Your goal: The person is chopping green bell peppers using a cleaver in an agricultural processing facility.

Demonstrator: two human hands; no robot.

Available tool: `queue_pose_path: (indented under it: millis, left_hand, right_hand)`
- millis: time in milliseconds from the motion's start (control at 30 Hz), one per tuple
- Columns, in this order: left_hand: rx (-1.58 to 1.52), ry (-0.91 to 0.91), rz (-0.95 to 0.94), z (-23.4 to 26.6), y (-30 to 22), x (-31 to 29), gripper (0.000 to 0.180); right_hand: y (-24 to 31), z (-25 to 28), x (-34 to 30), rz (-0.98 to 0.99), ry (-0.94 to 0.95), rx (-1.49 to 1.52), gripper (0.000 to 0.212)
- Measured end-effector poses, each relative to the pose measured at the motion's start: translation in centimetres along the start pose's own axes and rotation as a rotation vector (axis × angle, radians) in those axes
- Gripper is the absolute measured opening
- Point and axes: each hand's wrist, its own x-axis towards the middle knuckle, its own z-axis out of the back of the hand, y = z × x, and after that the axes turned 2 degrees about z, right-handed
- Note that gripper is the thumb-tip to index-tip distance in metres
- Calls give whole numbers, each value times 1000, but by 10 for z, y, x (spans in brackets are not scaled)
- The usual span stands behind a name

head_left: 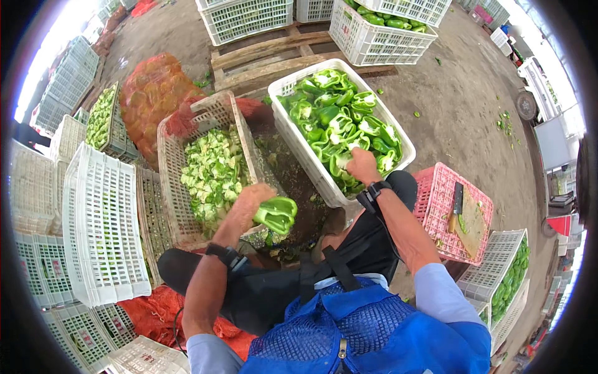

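My left hand [255, 194] is closed around a cut green bell pepper [276, 215], its hollow inside showing. It hangs beside the near right rim of a crate [163, 163] that holds pale green pepper cores and scraps [215, 165]. Over the near part of a white crate [305, 163] full of halved green bell peppers [339, 121], my right hand [363, 167] is curled. Its fingers are closed against the pepper halves, and what they grip, if anything, is hidden.
To the right, a knife [456, 202] lies with a cutting board [472, 227] on an upturned pink crate [433, 199]. Stacked white crates [103, 224] rise at the left. Behind stand a wooden pallet [268, 57], more pepper crates [386, 43] and an orange mesh sack [152, 93].
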Motion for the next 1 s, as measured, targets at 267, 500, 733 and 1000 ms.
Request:
queue_pose_path:
  millis: [267,500,733,1000]
  left_hand:
    - [-476,23,571,-32,-64,9,48]
    - [-702,11,744,-16,-62,5,41]
    - [-159,42,565,-19,-35,-3,26]
    - [140,163,586,-14,-45,2,35]
  right_hand:
    - [126,79,-42,-277,443,1160,46]
    - [163,68,-54,95,394,729,40]
    - [185,67,-66,528,92,64,45]
    - [173,48,-60,838,46,-24,43]
